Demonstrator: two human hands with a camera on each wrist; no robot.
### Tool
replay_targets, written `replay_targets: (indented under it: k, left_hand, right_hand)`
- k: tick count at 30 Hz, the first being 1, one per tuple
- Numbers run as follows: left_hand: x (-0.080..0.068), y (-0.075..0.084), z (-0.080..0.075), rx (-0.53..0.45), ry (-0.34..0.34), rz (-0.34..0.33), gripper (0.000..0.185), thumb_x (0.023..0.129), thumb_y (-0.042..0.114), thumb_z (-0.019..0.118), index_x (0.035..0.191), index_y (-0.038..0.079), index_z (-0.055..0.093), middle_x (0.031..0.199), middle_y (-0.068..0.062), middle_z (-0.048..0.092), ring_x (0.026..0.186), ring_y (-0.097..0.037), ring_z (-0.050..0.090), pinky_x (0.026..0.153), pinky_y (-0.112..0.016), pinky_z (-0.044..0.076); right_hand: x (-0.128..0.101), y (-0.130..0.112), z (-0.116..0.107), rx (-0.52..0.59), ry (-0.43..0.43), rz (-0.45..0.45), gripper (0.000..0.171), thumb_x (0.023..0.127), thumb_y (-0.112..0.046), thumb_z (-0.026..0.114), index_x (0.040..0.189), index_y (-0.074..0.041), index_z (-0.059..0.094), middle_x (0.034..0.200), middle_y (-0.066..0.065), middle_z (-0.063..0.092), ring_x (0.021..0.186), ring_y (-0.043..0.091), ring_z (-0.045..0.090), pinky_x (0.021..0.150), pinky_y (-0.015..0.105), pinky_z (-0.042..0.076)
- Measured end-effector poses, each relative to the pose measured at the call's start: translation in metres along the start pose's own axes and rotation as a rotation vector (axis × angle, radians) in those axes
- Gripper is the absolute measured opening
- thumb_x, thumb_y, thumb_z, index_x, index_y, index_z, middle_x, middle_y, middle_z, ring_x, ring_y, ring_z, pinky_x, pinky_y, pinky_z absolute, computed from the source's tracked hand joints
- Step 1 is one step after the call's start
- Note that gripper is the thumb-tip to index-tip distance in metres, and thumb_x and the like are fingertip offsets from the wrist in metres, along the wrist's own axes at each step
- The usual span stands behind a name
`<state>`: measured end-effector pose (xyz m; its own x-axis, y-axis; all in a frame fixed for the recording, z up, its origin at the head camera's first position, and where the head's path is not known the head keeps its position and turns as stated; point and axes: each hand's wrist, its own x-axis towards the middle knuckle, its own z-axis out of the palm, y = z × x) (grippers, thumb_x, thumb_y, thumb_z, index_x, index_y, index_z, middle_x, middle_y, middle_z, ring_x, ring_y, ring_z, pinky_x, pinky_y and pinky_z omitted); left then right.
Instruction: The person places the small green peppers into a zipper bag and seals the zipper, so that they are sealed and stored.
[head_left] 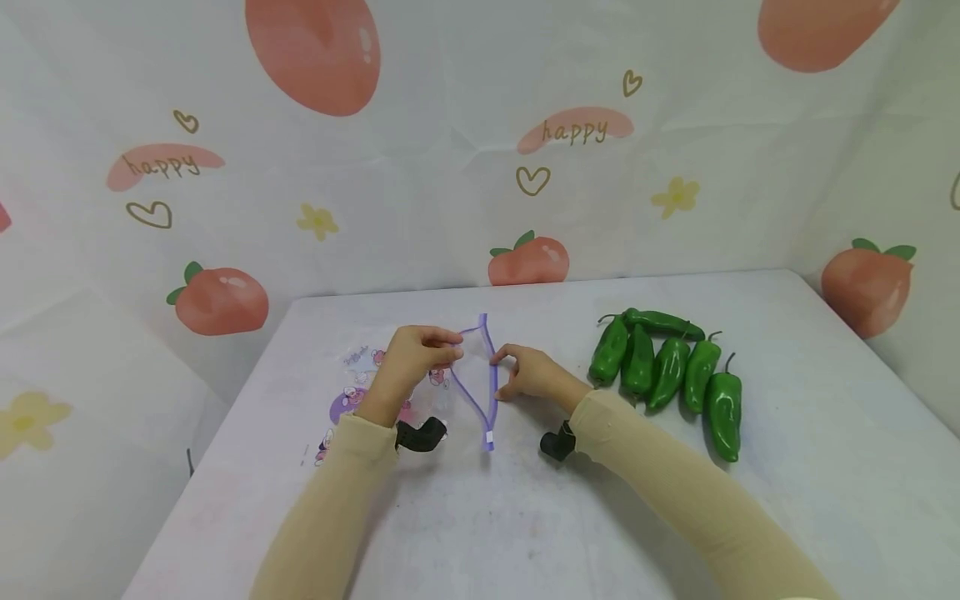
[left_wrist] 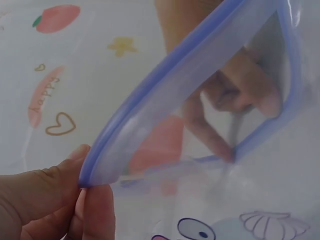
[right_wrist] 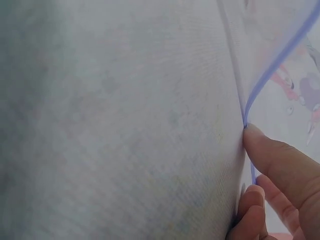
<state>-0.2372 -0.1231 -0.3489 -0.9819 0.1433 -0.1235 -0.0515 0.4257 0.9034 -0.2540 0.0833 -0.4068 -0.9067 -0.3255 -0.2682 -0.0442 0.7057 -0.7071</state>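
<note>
Hands at work on a clear plastic zip bag with a purple seal strip and cartoon print (head_left: 474, 379), lying on the white cloth-covered desk (head_left: 787, 433) near its middle. Left hand (head_left: 408, 362) pinches one lip of the bag's mouth between thumb and fingers (left_wrist: 95, 210); right hand (head_left: 528, 373) pinches the opposite lip, fingertips (right_wrist: 272, 150) against the purple strip. Both grips closed on the bag. Mouth pulled apart into a lens-shaped opening, standing up off the desk.

Step in hand, as judged: opening the bag's mouth. Six glossy green peppers (head_left: 667, 367) lie in a row just right of the bag, near the right hand, touching one another. Next move would probably call for one hand to keep the mouth spread while the other lets go and reaches for the nearest pepper; the lips look limp and may fall shut if released.

Room: bare desk in front of the bag, toward the person, and more beyond the peppers. Desk's far edge lies behind the bag against a backdrop printed with peaches (head_left: 525, 260). Left edge falls away past the bag's printed body; right edge well beyond the peppers.
</note>
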Motion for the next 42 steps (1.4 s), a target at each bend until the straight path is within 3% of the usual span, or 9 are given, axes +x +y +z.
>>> replay_targets:
  k: [13, 22, 31, 37, 42]
  left_hand:
    - [0.003, -0.010, 0.015, -0.071, 0.009, 0.022, 0.028, 0.086, 0.007, 0.072, 0.110, -0.005, 0.069, 0.107, -0.016, 0.069, 0.083, -0.014, 0.067, 0.083, -0.030, 0.057]
    - [0.004, -0.011, 0.018, -0.095, 0.008, 0.019, 0.029, 0.084, 0.005, 0.073, 0.110, -0.007, 0.069, 0.106, -0.016, 0.069, 0.086, -0.016, 0.069, 0.084, -0.031, 0.057]
    - [0.004, -0.011, 0.019, -0.106, 0.017, 0.010, 0.028, 0.084, 0.005, 0.073, 0.109, -0.007, 0.069, 0.104, -0.016, 0.069, 0.087, -0.017, 0.069, 0.084, -0.032, 0.057]
    - [0.004, -0.012, 0.018, -0.104, 0.030, 0.000, 0.028, 0.084, 0.006, 0.074, 0.109, -0.006, 0.070, 0.102, -0.015, 0.069, 0.085, -0.017, 0.068, 0.083, -0.031, 0.057]
    - [0.005, -0.012, 0.018, -0.119, 0.039, 0.018, 0.027, 0.084, 0.004, 0.073, 0.108, -0.007, 0.069, 0.098, -0.015, 0.070, 0.080, -0.013, 0.067, 0.081, -0.030, 0.058]
  right_hand:
    - [0.001, -0.002, 0.003, 0.017, 0.029, 0.027, 0.050, 0.076, -0.016, 0.082, 0.121, -0.018, 0.059, 0.070, 0.002, 0.055, 0.062, 0.013, 0.048, 0.058, 0.024, 0.039]
    - [-0.005, -0.002, -0.001, 0.056, 0.025, 0.006, 0.048, 0.078, -0.018, 0.080, 0.121, -0.016, 0.061, 0.074, 0.002, 0.060, 0.065, 0.013, 0.050, 0.058, 0.023, 0.040]
    - [-0.029, -0.003, -0.030, 0.095, 0.090, -0.066, 0.042, 0.086, -0.022, 0.073, 0.125, -0.009, 0.062, 0.097, 0.007, 0.065, 0.086, 0.021, 0.057, 0.071, 0.030, 0.048]
    - [-0.049, -0.003, -0.050, 0.139, 0.123, -0.121, 0.040, 0.090, -0.024, 0.068, 0.127, -0.011, 0.060, 0.105, 0.009, 0.065, 0.101, 0.024, 0.063, 0.084, 0.039, 0.052]
    - [-0.066, -0.001, -0.065, 0.160, 0.140, -0.153, 0.040, 0.092, -0.026, 0.066, 0.129, -0.012, 0.058, 0.114, 0.012, 0.063, 0.108, 0.028, 0.063, 0.087, 0.043, 0.051]
